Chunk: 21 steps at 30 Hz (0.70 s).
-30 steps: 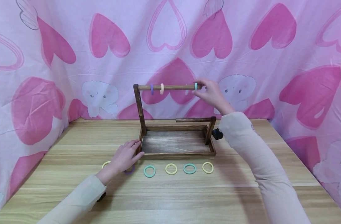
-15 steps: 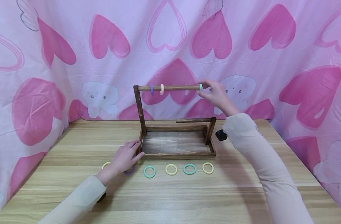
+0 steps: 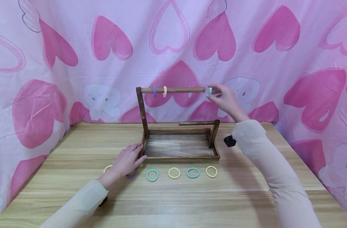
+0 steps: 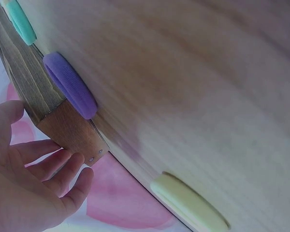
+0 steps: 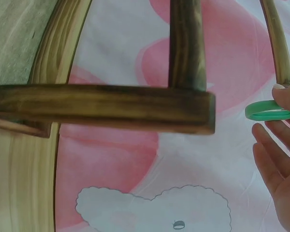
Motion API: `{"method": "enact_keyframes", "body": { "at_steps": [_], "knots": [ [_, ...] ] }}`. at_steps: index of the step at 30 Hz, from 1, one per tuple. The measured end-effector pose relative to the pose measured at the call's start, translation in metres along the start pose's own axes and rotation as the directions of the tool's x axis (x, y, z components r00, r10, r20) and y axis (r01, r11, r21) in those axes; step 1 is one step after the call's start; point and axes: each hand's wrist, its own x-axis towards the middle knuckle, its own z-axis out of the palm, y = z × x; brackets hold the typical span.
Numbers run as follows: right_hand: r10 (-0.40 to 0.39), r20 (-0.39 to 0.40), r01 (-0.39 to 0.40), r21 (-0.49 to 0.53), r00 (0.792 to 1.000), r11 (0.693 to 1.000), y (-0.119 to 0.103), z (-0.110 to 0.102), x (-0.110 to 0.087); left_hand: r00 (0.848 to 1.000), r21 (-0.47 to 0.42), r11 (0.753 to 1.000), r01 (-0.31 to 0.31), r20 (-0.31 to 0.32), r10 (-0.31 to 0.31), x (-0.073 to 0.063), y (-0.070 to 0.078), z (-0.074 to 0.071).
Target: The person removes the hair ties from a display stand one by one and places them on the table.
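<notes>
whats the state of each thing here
Brown wooden upper rod: bears two rings
Purple round ring: on it
Pale-pink round ring: on it
Mint-green round ring: held, off the rod
Right hand: pinching that ring
Short brown wooden rod: bare
Brown rectangular wooden tray: on pale wooden table
Left hand: at tray's left end
Three yellow rings: on table
Two green rings: on table
Second purple ring: on table

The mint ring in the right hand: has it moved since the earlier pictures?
Yes, the mint ring moved rightward, off the end of the upper bar.
</notes>
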Motion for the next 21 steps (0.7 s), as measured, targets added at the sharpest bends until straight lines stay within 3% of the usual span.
{"method": "enact_keyframes", "body": {
  "at_steps": [16, 21],
  "knots": [
    [0.053, 0.109, -0.050, -0.033, 0.993, 0.998, 0.010, -0.008, -0.024, 1.000, 0.000, 1.000, -0.007, -0.008, 0.007, 0.000, 0.000, 0.000],
    [0.029, 0.122, -0.025, -0.034, 0.992, 0.999, 0.011, -0.010, -0.029, 1.000, 0.001, 1.000, -0.005, -0.008, 0.005, 0.000, -0.001, 0.000]
  ]
}}
